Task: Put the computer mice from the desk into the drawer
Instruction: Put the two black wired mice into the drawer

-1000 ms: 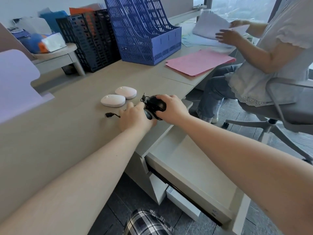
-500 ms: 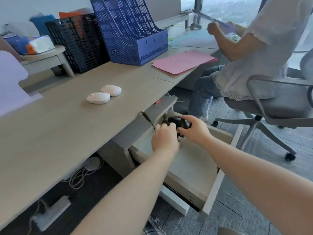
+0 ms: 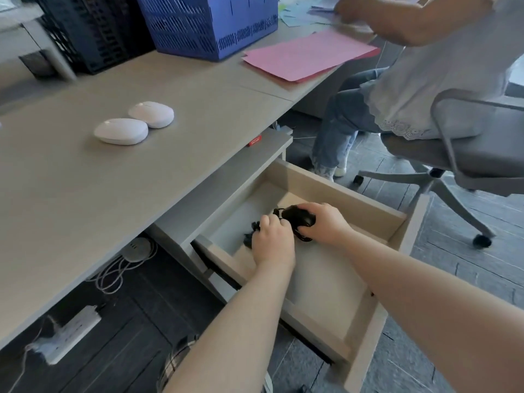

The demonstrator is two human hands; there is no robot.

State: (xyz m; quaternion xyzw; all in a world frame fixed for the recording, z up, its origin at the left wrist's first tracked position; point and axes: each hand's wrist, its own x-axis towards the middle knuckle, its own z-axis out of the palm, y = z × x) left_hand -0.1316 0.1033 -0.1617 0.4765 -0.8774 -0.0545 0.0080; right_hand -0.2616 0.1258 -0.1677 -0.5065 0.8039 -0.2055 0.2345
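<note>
Gripping black mouse (image 3: 298, 217) inside drawer (image 3: 397, 222)

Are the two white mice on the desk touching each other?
Cannot tell. In the head view the near white mouse and the far white mouse overlap at their edges with no desk showing between them, but that could be overlap from this angle.

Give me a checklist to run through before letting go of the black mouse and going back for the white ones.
1. Drawer open wide: ok.
2. Black mouse inside the drawer: ok.
3. Mouse resting on the drawer floor: cannot tell.
4. Cable bundled in the left hand, inside the drawer: ok.
5. Right hand released: not ok, it grips the mouse.
6. Two white mice reachable on the desk: ok.
</note>
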